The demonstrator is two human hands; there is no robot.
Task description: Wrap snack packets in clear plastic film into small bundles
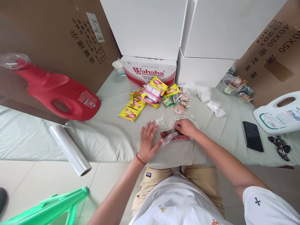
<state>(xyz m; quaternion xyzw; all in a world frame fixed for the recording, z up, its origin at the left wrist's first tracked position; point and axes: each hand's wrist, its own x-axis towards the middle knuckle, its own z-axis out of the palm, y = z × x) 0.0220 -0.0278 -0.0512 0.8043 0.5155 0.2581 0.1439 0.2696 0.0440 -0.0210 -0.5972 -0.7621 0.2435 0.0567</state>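
Two small red and dark packaged snacks (180, 137) lie on a sheet of clear plastic wrap (160, 124), partly covered by a fold of it. My left hand (149, 142) is spread flat at the left edge of the wrap, its thumb reaching to the film beside the packets. Over the top of the packets, my right hand (186, 127) has its fingers curled and pinched on the wrap. Just behind sits a pile of snack packets, with yellow packets (129, 113), a pink packet (151, 93) and a green packet (169, 101).
A cling film roll (70, 150) sticks out over the front edge at left, near a red jug (63, 93). To the right are a phone (253, 136), keys (280, 147) and a white jug (281, 114). Wrapped bundles (216, 107) and a Wahaha carton (150, 71) stand farther back.
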